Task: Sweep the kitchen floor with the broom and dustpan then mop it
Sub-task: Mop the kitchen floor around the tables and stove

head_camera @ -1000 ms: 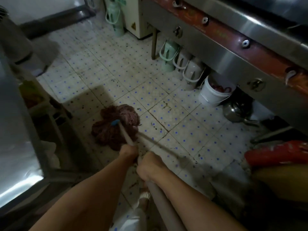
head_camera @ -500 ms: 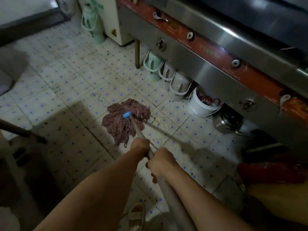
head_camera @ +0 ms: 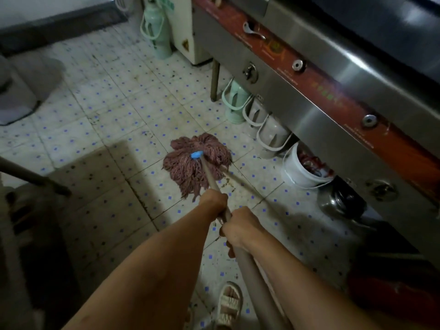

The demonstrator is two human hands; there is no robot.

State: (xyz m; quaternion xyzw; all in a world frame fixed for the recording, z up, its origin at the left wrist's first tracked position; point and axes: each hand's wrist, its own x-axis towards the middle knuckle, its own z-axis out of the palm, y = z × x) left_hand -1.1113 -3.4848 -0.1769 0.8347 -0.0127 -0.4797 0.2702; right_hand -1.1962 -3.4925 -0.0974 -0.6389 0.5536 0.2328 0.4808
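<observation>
A reddish-brown string mop head [head_camera: 196,163] with a blue collar lies spread on the white tiled floor [head_camera: 114,120] with blue dots. Its beige pole [head_camera: 210,178] runs back toward me. My left hand [head_camera: 213,202] grips the pole lower down, close to the mop head. My right hand [head_camera: 241,228] grips the pole just behind it, fingers curled round. No broom or dustpan is in view.
A steel cooker [head_camera: 333,96] fronts the right side. Under it stand a green jug [head_camera: 234,101], grey jugs [head_camera: 271,134], a white bucket [head_camera: 300,167] and a dark kettle [head_camera: 342,201]. A dark rod [head_camera: 33,177] juts in at left. My sandalled foot [head_camera: 229,303] is below.
The mop head has slid across the floor from the left toward the cooker on the right. Both hands kept their grip on the pole.
</observation>
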